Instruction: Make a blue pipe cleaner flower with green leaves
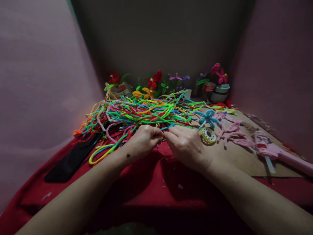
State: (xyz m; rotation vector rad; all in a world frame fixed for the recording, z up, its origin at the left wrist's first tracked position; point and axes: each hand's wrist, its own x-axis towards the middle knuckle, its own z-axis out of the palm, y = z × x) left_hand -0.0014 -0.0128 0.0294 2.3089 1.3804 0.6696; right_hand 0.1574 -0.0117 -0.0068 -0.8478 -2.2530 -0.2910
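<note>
My left hand (144,140) and my right hand (184,143) meet at the middle of the red cloth (156,192), fingertips pinched together on a small piece that I cannot make out. Both hands are closed. Just beyond them lies a big tangled heap of coloured pipe cleaners (144,114). A blue pipe-cleaner flower (207,119) and a roll of tape (208,134) lie to the right of my right hand.
A pink glue gun (276,151) and pink pipe-cleaner shapes (232,132) rest on a brown board (244,156) at the right. A black flat object (73,160) lies at the left. Finished flowers (154,83) and small pots (220,92) line the back wall.
</note>
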